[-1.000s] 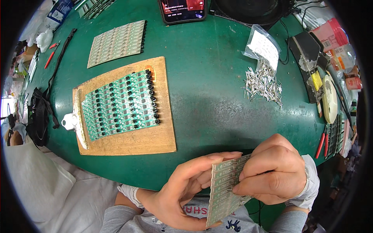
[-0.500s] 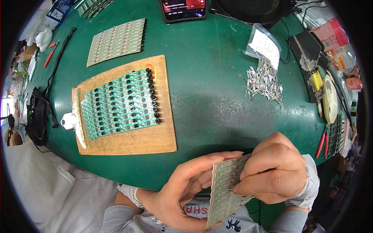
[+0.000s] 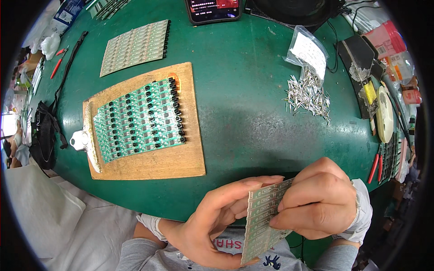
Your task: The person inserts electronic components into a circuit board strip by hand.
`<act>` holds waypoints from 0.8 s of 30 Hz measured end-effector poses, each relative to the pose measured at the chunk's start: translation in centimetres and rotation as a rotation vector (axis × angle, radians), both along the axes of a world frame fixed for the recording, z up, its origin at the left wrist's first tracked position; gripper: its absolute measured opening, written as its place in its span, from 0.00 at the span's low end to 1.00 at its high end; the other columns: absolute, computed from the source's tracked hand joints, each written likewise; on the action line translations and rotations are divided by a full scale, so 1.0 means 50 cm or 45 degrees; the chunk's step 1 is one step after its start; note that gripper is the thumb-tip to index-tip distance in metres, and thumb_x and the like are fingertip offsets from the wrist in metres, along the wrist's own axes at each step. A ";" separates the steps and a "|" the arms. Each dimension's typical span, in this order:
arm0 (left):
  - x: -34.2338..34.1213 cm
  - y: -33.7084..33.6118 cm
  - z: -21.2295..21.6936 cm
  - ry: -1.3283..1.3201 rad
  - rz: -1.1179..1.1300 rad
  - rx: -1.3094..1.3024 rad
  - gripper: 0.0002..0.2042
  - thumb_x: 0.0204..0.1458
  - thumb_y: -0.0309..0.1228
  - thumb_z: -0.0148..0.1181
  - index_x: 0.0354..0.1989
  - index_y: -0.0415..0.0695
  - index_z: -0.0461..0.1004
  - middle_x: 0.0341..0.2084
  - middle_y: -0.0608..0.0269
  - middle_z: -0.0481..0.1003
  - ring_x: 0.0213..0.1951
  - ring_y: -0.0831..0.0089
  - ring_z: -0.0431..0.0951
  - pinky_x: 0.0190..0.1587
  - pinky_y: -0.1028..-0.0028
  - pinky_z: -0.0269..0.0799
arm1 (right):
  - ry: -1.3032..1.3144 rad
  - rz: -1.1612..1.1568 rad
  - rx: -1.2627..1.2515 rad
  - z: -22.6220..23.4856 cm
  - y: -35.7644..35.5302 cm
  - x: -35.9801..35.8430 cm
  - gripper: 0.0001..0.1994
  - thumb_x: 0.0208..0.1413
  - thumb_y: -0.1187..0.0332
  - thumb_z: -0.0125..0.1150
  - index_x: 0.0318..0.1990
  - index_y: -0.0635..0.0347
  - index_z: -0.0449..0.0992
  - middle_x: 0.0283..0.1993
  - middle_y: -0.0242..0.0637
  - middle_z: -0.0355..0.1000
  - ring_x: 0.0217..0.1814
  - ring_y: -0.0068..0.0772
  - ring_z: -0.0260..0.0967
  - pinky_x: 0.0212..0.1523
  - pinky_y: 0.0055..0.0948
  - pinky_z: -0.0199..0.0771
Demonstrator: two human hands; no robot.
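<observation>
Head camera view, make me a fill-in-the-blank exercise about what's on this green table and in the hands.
1. Both the left hand and the right hand hold one pale panel of small circuit boards, so it is gripped by ____ hands.
2. The green circuit board panel with black components lies on a ____ board.
3. The loose pile of small silver metal pins lies just below a clear ____ bag.

Missing words: two; wooden; plastic

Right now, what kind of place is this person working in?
Probably an electronics assembly bench in a workshop. Both hands hold a panel of small circuit boards, another green board panel lies on a wooden board, and a heap of little metal pins sits on the green table.
</observation>
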State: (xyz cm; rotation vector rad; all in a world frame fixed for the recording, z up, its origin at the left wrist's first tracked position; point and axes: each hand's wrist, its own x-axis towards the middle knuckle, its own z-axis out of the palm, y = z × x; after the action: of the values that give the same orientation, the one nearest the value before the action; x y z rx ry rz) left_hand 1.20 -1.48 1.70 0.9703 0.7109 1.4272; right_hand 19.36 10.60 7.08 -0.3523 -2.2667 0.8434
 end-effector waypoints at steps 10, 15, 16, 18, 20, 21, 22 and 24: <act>0.004 0.004 0.002 -0.089 0.004 0.030 0.53 0.34 0.30 0.82 0.65 0.34 0.47 0.56 0.20 0.63 0.62 0.42 0.67 0.63 0.49 0.65 | -0.138 0.074 0.386 0.009 -0.011 0.030 0.13 0.41 0.74 0.67 0.38 0.52 0.83 0.38 0.29 0.73 0.34 0.25 0.68 0.30 0.20 0.67; -0.003 0.013 -0.006 -0.058 -0.083 0.094 0.54 0.33 0.26 0.81 0.67 0.35 0.46 0.59 0.23 0.61 0.64 0.41 0.63 0.61 0.48 0.67 | -0.256 0.045 0.451 0.030 0.016 0.037 0.13 0.40 0.71 0.68 0.38 0.52 0.82 0.38 0.31 0.75 0.34 0.27 0.70 0.29 0.25 0.67; -0.004 0.016 -0.007 -0.064 -0.091 0.097 0.54 0.33 0.26 0.81 0.67 0.35 0.46 0.59 0.23 0.61 0.64 0.41 0.63 0.61 0.48 0.67 | -0.293 -0.080 0.446 0.036 0.029 0.030 0.13 0.39 0.71 0.68 0.37 0.54 0.82 0.37 0.34 0.75 0.33 0.30 0.71 0.28 0.28 0.68; -0.008 0.019 -0.010 -0.098 -0.124 0.124 0.54 0.34 0.23 0.80 0.67 0.35 0.45 0.59 0.24 0.60 0.66 0.40 0.61 0.61 0.48 0.67 | -0.480 -0.249 0.662 0.028 0.081 0.019 0.13 0.37 0.73 0.65 0.35 0.61 0.78 0.35 0.38 0.74 0.31 0.35 0.71 0.27 0.29 0.69; -0.014 0.025 -0.009 -0.081 -0.156 0.149 0.54 0.34 0.21 0.79 0.68 0.35 0.44 0.60 0.24 0.59 0.66 0.40 0.60 0.61 0.48 0.67 | -0.576 -0.284 0.760 0.024 0.104 0.016 0.13 0.36 0.74 0.64 0.34 0.64 0.77 0.35 0.39 0.73 0.31 0.36 0.71 0.26 0.30 0.69; -0.016 0.026 -0.009 -0.064 -0.187 0.169 0.54 0.34 0.20 0.78 0.68 0.35 0.43 0.60 0.24 0.58 0.67 0.39 0.59 0.62 0.48 0.67 | -0.690 -0.267 0.826 0.024 0.108 0.014 0.13 0.36 0.74 0.63 0.34 0.64 0.76 0.34 0.39 0.72 0.32 0.36 0.71 0.27 0.30 0.70; -0.015 0.025 -0.009 -0.064 -0.185 0.171 0.54 0.34 0.20 0.78 0.68 0.35 0.43 0.60 0.24 0.58 0.67 0.39 0.59 0.62 0.48 0.67 | -0.807 -0.248 0.892 0.023 0.108 0.012 0.12 0.35 0.74 0.62 0.33 0.65 0.75 0.34 0.38 0.71 0.32 0.35 0.70 0.27 0.29 0.70; -0.012 0.024 -0.009 -0.117 -0.208 0.132 0.55 0.34 0.18 0.78 0.68 0.35 0.41 0.61 0.24 0.57 0.67 0.40 0.58 0.61 0.49 0.67 | -0.891 -0.225 0.920 0.022 0.105 0.007 0.12 0.36 0.74 0.61 0.33 0.65 0.75 0.34 0.37 0.70 0.33 0.34 0.70 0.27 0.29 0.70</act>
State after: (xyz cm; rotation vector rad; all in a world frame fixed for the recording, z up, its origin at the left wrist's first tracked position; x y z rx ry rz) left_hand 0.59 -0.29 1.25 1.0121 0.4830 1.3659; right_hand 19.72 15.87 8.16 -0.5453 -2.9171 -0.2771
